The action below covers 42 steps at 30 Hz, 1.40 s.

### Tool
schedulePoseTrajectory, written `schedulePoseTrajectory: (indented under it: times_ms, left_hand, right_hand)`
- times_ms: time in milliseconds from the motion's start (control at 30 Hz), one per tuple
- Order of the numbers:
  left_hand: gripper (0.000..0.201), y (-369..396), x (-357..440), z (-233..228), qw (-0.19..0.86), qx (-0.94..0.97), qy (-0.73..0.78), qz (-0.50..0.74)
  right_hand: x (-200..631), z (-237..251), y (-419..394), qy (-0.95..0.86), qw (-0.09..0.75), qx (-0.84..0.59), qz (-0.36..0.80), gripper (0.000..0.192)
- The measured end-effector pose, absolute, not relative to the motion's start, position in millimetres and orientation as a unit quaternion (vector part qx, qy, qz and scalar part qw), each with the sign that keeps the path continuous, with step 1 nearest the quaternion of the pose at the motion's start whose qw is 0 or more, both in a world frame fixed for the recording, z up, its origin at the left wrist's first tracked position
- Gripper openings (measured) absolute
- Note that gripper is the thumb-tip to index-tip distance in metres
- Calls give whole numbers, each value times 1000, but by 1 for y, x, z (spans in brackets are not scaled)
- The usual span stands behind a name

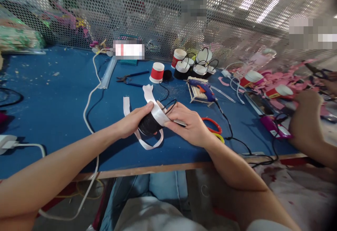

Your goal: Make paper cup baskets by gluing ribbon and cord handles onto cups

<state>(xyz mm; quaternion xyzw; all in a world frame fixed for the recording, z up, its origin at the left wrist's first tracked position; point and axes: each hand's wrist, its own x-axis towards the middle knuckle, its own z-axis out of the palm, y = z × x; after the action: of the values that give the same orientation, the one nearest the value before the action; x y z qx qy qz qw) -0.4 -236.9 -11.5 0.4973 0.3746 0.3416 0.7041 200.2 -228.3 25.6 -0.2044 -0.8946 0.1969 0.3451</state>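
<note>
Head view: both hands on a black cup wrapped in white ribbon

Going left to right, a white cable lay along the blue table. The left hand gripped the black cup from the left, fingers curled around it. A white ribbon crossed the cup, held just above the table's near edge. The right hand pinched the ribbon against the cup's rim. Red-handled scissors lay beside it; a glue gun rested further back.

Bright overhead light; edges warped, corners blurred.
</note>
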Motion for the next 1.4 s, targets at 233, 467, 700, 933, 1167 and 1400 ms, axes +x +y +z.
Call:
schedulePoseTrajectory:
  times_ms: [233, 467, 700, 933, 1167, 1400]
  left_hand:
    - [51, -234, -2, -8, 556, 567, 451, 406]
    - [46, -240, 1, -6, 455, 645, 487, 375]
    - [48, -241, -2, -10, 406, 680, 475, 383]
    - [62, -243, -2, -3, 322, 720, 502, 353]
    - [64, -243, -3, -5, 209, 762, 487, 372]
    - [61, -245, -1, -5, 145, 793, 479, 348]
  right_hand:
    - [201, 30, -232, -849, 439, -293, 27, 23]
    - [194, 20, -230, -890, 357, -257, 124, 8]
    - [191, 17, -228, -879, 375, -257, 144, 11]
    - [196, 17, -227, -890, 366, -256, 93, 5]
    - [196, 23, -232, -889, 388, -240, 42, 19]
    - [192, 16, -230, -903, 368, -215, 51, 15]
